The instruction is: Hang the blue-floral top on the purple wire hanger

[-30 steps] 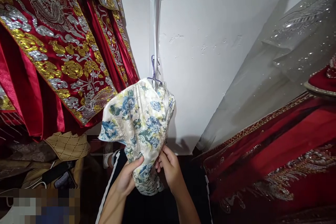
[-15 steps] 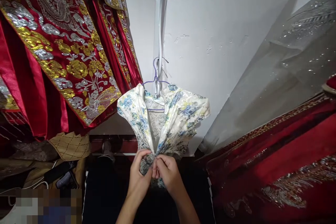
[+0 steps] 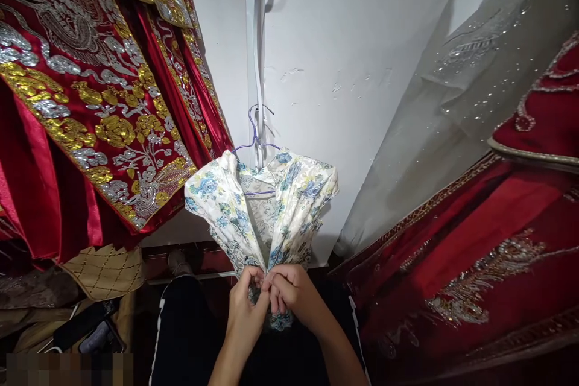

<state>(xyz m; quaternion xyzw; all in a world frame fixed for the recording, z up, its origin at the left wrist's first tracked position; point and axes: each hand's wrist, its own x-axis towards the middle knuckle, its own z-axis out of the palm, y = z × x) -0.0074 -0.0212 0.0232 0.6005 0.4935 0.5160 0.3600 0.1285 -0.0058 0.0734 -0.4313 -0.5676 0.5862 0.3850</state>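
Passage exists before the wall [image 3: 325,30], between the blouse [image 3: 298,193] and the sheer fabric [image 3: 407,126] at right. Obstructions: red robe [image 3: 120,129] close at left, hanger [image 3: 254,131] above, thighs [image 3: 183,313] below, red gown [image 3: 511,211] lower right.

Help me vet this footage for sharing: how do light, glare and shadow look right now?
Head view: bright wall, soft shadow beside the shirt; head view, left: glints off the red skirt; head view, bottom: dark trousers lose detail, and the lower-left corner is pixelated.
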